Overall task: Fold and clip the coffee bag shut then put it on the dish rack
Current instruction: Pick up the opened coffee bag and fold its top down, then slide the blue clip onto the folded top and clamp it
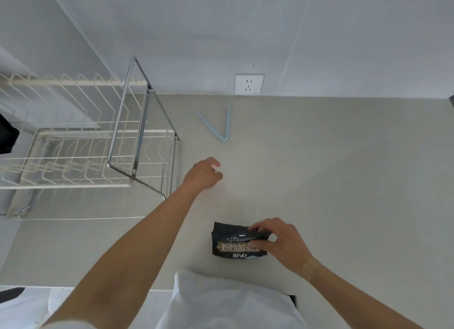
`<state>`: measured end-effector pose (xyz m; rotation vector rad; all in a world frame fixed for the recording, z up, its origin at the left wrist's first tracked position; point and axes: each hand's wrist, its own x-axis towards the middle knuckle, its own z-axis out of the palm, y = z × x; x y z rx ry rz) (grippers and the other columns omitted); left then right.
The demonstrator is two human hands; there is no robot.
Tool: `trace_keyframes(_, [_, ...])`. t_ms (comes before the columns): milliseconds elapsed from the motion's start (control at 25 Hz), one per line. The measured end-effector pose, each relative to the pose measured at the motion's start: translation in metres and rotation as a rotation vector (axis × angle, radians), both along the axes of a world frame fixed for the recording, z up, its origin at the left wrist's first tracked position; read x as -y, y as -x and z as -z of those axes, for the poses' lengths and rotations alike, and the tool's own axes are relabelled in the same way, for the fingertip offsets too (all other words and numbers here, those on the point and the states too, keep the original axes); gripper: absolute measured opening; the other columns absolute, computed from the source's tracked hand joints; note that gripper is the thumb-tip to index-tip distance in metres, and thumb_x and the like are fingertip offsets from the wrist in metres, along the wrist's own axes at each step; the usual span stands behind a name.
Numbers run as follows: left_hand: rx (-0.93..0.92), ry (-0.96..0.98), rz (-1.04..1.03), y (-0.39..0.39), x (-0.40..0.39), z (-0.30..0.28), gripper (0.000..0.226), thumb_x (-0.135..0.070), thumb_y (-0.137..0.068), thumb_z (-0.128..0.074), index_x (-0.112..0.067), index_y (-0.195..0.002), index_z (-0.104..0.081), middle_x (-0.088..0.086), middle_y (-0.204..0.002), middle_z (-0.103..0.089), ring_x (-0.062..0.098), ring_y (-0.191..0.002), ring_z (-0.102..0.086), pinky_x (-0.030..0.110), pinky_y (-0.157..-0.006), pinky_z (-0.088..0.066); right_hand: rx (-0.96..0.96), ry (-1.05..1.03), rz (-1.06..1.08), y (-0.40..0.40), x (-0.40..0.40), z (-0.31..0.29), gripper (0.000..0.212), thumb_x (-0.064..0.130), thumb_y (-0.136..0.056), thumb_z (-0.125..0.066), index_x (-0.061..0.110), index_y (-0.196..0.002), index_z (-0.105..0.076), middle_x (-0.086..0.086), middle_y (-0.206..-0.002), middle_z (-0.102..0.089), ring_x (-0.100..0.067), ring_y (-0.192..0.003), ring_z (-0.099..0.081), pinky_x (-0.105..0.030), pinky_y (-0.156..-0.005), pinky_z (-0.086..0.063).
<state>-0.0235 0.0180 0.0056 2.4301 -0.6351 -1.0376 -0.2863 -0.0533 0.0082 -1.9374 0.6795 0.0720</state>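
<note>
The dish rack [81, 142] of white wire with a chrome frame stood on the grey counter [344, 181], far to the left of the coffee bag [233, 242]. The left hand [202, 172] was stretched out above the counter, up and left of the bag, its grip loosely curled and holding nothing. Further beyond the bag, near the wall, the pale blue clip [217, 125] lay spread open in a V, below a white wall socket [249, 83]. The black bag itself lay on the counter near the front edge, its top folded over. The right hand [280, 242] had its grip pinched on the bag's folded right end.
</note>
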Motion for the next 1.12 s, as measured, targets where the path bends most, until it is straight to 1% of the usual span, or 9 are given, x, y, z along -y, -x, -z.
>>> trace_keyframes(80, [0.143, -0.163, 0.151, -0.021, 0.029, 0.012, 0.061, -0.032, -0.088, -0.060, -0.021, -0.143, -0.034, 0.015, -0.140, -0.043, 0.033, -0.126, -0.045, 0.044, -0.100, -0.043, -0.025, 0.005, -0.029, -0.002, 0.002, -0.001, 0.032, 0.028, -0.070, -0.082, 0.050, -0.086, -0.065, 0.020, -0.086, -0.067, 0.002, -0.092, -0.057, -0.028, -0.088, -0.045])
trace_keyframes(200, [0.325, -0.300, 0.334, -0.048, 0.059, 0.024, 0.077, -0.038, -0.088, -0.057, -0.022, -0.149, -0.013, 0.017, -0.145, -0.035, 0.037, -0.131, -0.036, 0.049, -0.099, -0.039, -0.048, -0.002, -0.049, -0.003, 0.003, -0.001, 0.025, 0.030, -0.071, -0.081, 0.040, -0.091, -0.069, 0.021, -0.087, -0.067, 0.001, -0.092, -0.057, -0.031, -0.090, -0.046])
trace_keyframes(360, [0.335, -0.324, 0.410, -0.063, 0.081, 0.036, 0.063, -0.038, -0.087, -0.058, -0.019, -0.141, -0.031, 0.018, -0.138, -0.042, 0.037, -0.126, -0.040, 0.048, -0.096, -0.041, -0.067, -0.004, -0.059, -0.004, 0.002, -0.002, 0.026, 0.032, -0.072, -0.080, 0.033, -0.096, -0.071, 0.028, -0.083, -0.062, -0.002, -0.092, -0.058, -0.032, -0.090, -0.046])
trace_keyframes(480, [0.363, -0.224, 0.365, -0.053, 0.069, 0.041, 0.041, -0.036, -0.091, -0.054, -0.016, -0.126, -0.047, 0.019, -0.126, -0.048, 0.037, -0.118, -0.047, 0.045, -0.090, -0.044, -0.060, -0.018, -0.051, -0.003, 0.003, -0.001, 0.025, 0.030, -0.072, -0.080, 0.032, -0.096, -0.072, 0.028, -0.082, -0.062, -0.001, -0.092, -0.058, -0.029, -0.090, -0.044])
trace_keyframes(680, [0.470, -0.160, 0.350, -0.008, 0.006, 0.040, 0.031, -0.039, -0.093, -0.054, -0.011, -0.106, -0.052, 0.015, -0.110, -0.047, 0.033, -0.097, -0.052, 0.044, -0.074, -0.050, -0.020, -0.037, 0.006, 0.000, 0.000, 0.002, 0.026, 0.026, -0.071, -0.081, 0.038, -0.092, -0.072, 0.019, -0.088, -0.068, 0.001, -0.091, -0.061, -0.017, -0.085, -0.044])
trace_keyframes(760, [0.512, -0.061, 0.283, 0.011, -0.023, 0.038, 0.023, -0.030, -0.095, -0.051, -0.010, -0.105, -0.054, 0.014, -0.111, -0.051, 0.030, -0.094, -0.055, 0.042, -0.070, -0.052, -0.004, -0.033, 0.012, 0.001, -0.001, 0.001, 0.029, 0.027, -0.070, -0.081, 0.048, -0.087, -0.069, 0.017, -0.091, -0.070, 0.001, -0.092, -0.062, -0.011, -0.082, -0.043])
trace_keyframes(880, [0.468, 0.219, 0.031, 0.038, -0.059, 0.026, 0.013, -0.027, -0.093, -0.060, -0.017, -0.101, -0.063, 0.002, -0.107, -0.056, 0.022, -0.085, -0.061, 0.034, -0.069, -0.052, -0.009, -0.053, 0.039, 0.001, -0.002, 0.003, 0.031, 0.032, -0.070, -0.081, 0.056, -0.082, -0.067, 0.021, -0.091, -0.071, 0.005, -0.094, -0.062, -0.004, -0.079, -0.042])
trace_keyframes(1000, [0.305, 0.474, -0.150, 0.053, -0.095, -0.001, 0.013, -0.020, -0.083, -0.073, -0.030, -0.089, -0.069, -0.010, -0.095, -0.064, 0.006, -0.082, -0.063, 0.021, -0.069, -0.054, -0.019, -0.113, 0.093, 0.003, -0.003, 0.005, 0.031, 0.029, -0.068, -0.083, 0.054, -0.080, -0.070, 0.023, -0.092, -0.072, 0.009, -0.095, -0.061, -0.002, -0.077, -0.043])
trace_keyframes(1120, [0.064, 0.640, -0.208, 0.062, -0.131, -0.027, 0.018, -0.020, -0.076, -0.078, -0.034, -0.086, -0.073, -0.011, -0.097, -0.070, 0.009, -0.088, -0.066, 0.016, -0.071, -0.053, -0.016, -0.162, 0.162, 0.002, -0.003, 0.009, 0.030, 0.026, -0.066, -0.085, 0.052, -0.074, -0.072, 0.022, -0.092, -0.072, 0.013, -0.089, -0.061, 0.000, -0.075, -0.043])
